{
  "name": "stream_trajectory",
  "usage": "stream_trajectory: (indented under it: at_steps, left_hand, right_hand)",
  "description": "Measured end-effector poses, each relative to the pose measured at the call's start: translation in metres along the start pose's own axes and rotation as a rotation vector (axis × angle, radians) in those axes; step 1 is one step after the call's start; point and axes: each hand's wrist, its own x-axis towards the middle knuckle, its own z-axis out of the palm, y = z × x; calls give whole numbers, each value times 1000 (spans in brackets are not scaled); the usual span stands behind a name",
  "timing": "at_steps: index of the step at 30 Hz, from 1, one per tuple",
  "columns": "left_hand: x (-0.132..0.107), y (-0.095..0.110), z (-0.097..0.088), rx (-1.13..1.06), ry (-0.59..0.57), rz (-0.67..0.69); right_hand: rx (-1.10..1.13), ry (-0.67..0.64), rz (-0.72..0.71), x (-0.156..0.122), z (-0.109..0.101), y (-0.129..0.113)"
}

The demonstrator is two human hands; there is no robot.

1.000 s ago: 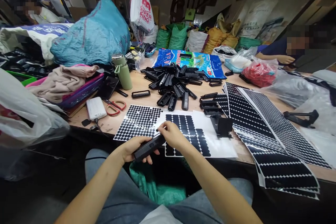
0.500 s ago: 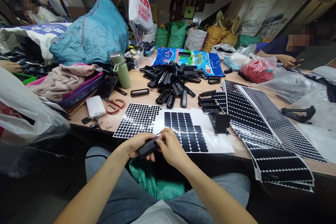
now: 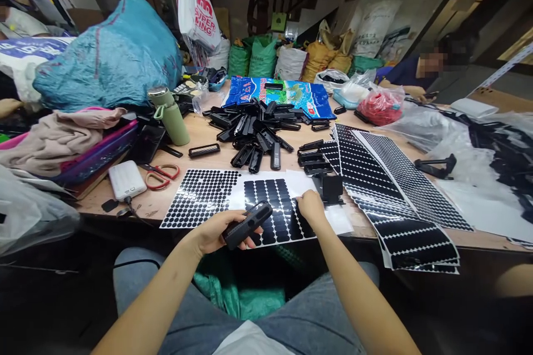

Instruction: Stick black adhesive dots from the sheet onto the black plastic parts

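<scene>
My left hand (image 3: 214,231) is closed around a long black plastic case (image 3: 249,224) with rounded ends and a textured face, held in front of the table edge. My right hand (image 3: 312,208) pinches at the upper right of a sheet of long black stickers (image 3: 266,195). A sticker edge appears between its fingertips, partly hidden by the hand. Left of that sheet lies a white sheet of small round black stickers (image 3: 202,195). A black stand-like piece (image 3: 332,188) is just beyond my right hand.
Several similar black cases (image 3: 254,127) are heaped mid-table. Long sticker sheets (image 3: 375,188) overlap on the right, hanging past the edge. Red-handled scissors (image 3: 163,176), a white power bank (image 3: 127,180) and a green bottle (image 3: 170,116) stand left. A co-worker (image 3: 410,69) sits at far right.
My right hand has left the black case and moved right, onto the long-sticker sheet. The case stays in my left hand, now turned with its end showing. The whole view has shifted.
</scene>
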Motion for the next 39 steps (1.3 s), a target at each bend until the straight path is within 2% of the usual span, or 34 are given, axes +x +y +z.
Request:
stream_trajectory:
  at_steps: [3, 8, 10, 12, 13, 15, 17, 19, 31, 39]
  left_hand:
    - [3, 0, -1, 17, 8, 21]
    - [9, -1, -7, 38, 129, -11]
    - [11, 1, -7, 25, 137, -25]
    - [12, 2, -6, 23, 122, -36]
    - [11, 3, -5, 28, 112, -38]
    - [10, 5, -3, 50, 84, -36]
    - [8, 6, 0, 79, 57, -34]
    - [5, 7, 2, 106, 40, -40]
    - [0, 3, 6, 140, 10, -24]
    - [-1, 2, 8, 139, 2, -26]
  right_hand:
    - [40, 2, 5, 0, 3, 3]
    - [117, 10, -14, -2, -3, 2]
    - [158, 38, -36, -12, -11, -3]
    - [338, 33, -65, -31, -20, -12]
    - [491, -13, -81, -43, -24, -17]
    - [814, -239, -87, -66, -32, -30]
    - [965, -443, -76, -85, -36, -41]
    - [989, -512, -60, -95, -38, -48]
    - [989, -452, -52, -103, -29, -46]
    - [1028, -433, -40, -110, -32, -48]
